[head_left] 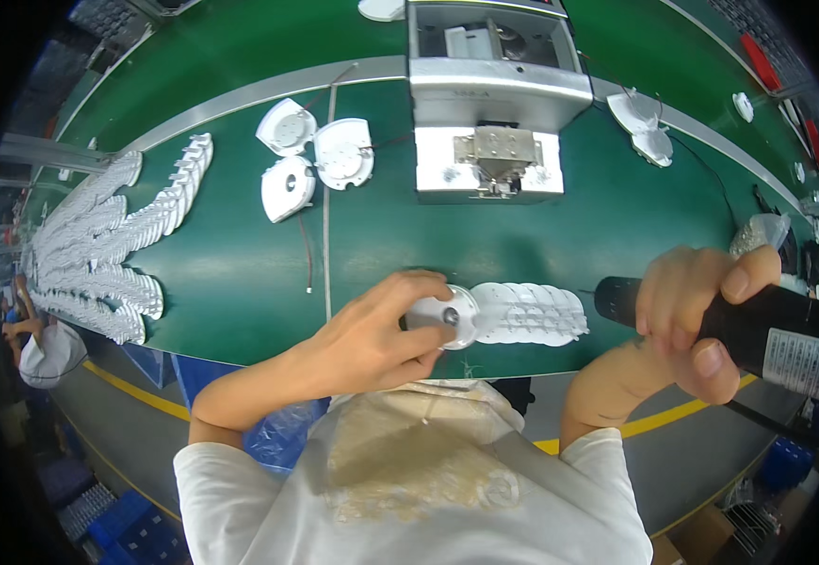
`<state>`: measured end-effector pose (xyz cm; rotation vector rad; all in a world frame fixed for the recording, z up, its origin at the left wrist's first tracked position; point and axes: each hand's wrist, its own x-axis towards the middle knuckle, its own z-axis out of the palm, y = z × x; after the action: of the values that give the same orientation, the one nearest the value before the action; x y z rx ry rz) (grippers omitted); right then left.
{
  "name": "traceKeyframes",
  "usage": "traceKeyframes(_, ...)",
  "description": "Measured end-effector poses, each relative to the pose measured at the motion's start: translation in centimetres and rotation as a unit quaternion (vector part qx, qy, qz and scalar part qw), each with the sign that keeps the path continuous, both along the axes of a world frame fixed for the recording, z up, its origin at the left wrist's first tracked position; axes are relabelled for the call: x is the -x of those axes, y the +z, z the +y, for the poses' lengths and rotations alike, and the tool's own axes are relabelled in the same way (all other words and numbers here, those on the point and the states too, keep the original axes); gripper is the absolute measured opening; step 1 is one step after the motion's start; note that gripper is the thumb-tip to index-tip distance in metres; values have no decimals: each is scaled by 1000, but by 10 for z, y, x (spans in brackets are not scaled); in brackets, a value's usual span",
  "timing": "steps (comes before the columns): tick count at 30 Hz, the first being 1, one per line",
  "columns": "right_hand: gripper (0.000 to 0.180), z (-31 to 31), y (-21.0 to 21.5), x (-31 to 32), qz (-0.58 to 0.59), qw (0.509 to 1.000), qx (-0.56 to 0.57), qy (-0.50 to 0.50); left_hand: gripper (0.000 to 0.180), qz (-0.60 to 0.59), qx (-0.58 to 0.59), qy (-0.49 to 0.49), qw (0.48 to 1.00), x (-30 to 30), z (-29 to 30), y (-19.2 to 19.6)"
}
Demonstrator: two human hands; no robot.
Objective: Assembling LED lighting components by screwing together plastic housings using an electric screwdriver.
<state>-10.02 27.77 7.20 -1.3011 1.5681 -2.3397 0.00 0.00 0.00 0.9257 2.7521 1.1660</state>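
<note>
The left hand (386, 325) grips a rounded white part (465, 323), dark-centred.

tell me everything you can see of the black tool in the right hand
The black tool, probably a powered screwdriver, has a thick, rounded body, apparently plastic, with a white label near its right end. A thin bit sticks out leftward. The right hand grips its middle, fingers wrapped round. Whether it is running cannot be told.
</note>
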Motion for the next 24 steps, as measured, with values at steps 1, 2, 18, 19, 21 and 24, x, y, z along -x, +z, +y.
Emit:
traceKeyframes(1, 44, 0, 5, 0, -11, 999, -26, 40, 27, 8, -30, -23, 999, 0, 2, -1)
traceKeyframes(2, 48, -1, 8, -1, -22, 995, -51, 80, 28, 15, -59, -46, 997, 1, 4, -1)
traceKeyframes(18, 43, 7, -1, 4, 21, 998, -53, 18, 34, 96, 17, -91, 991, 17, 35, -14)
traceKeyframes(19, 43, 7, -1, 4, 20, 998, -50, 16, 34, 104, 20, -94, 990, 18, 35, -14)
traceKeyframes(21, 43, 6, -2, 4, 20, 998, -50, 13, 34, 111, 20, -98, 989, 18, 34, -15)
traceKeyframes(24, 49, -2, -4, 4, 16, 1000, -12, 8, 35, 108, 10, -96, 989, 19, 34, -16)
